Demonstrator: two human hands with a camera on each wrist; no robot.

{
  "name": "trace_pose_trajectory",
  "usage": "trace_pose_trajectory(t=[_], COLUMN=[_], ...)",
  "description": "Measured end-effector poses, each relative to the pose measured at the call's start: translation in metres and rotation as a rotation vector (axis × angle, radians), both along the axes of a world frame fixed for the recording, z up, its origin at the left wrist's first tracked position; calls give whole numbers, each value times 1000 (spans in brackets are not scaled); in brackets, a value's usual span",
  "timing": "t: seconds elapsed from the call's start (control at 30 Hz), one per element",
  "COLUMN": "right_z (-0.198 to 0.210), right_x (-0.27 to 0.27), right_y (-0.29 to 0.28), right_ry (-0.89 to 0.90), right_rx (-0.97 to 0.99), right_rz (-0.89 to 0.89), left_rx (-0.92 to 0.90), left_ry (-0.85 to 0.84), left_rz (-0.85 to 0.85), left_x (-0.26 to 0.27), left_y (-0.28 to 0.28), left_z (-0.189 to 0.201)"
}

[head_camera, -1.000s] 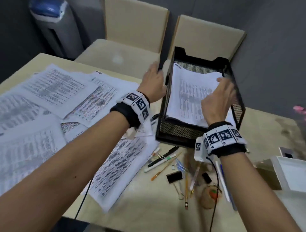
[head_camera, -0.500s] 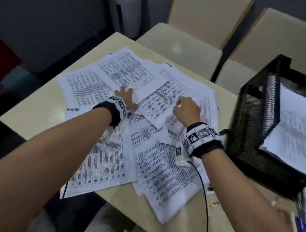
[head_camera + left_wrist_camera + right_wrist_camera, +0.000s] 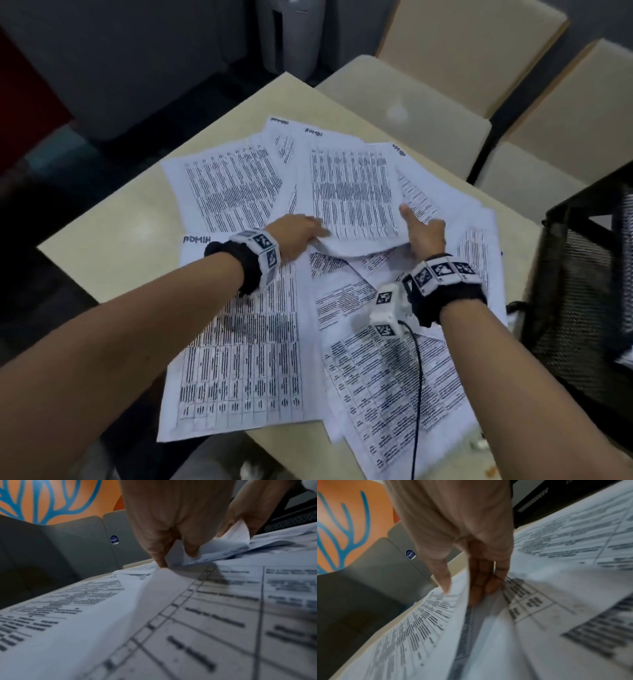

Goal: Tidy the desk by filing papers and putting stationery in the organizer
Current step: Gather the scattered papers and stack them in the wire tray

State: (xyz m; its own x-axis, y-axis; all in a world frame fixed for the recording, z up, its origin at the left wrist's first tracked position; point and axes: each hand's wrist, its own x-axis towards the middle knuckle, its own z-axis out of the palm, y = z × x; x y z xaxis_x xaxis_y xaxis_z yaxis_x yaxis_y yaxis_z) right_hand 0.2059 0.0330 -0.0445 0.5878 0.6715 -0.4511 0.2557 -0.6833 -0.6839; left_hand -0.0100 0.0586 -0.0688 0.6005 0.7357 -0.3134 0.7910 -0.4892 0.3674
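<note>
Both hands now pinching one printed sheet [image 3: 352,192], left hand [image 3: 298,236] and right hand [image 3: 424,236] at its near edge, and plenty of loose papers [image 3: 239,359] left to file in the black tray [image 3: 582,291].

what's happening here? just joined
A person is gathering loose papers spread over the desk. Both hands are on one sheet: the left hand grips its near edge, and the right hand has its thumb on top and fingers under the right side, lifting it. The black mesh tray stands at the right. No stationery is in view.
</note>
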Motion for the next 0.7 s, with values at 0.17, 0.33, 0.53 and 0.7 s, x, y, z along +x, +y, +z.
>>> trace_pose_trajectory(t=[0.17, 0.33, 0.53, 0.7], right_z=[-12, -10, -18, -20], right_x=[13, 17, -19, -20], right_y=[-21, -36, -29, -42], right_ry=[-78, -235, -249, -181], right_rx=[-104, -151, -146, -93], right_rz=[-2, -117, 75, 151], left_rx=[30, -118, -87, -86], left_ry=[-73, 127, 382, 128], left_rz=[30, 323, 267, 266], left_x=[-6, -34, -40, -28], left_y=[-4, -2, -24, -31], left_z=[-5, 8, 0, 15])
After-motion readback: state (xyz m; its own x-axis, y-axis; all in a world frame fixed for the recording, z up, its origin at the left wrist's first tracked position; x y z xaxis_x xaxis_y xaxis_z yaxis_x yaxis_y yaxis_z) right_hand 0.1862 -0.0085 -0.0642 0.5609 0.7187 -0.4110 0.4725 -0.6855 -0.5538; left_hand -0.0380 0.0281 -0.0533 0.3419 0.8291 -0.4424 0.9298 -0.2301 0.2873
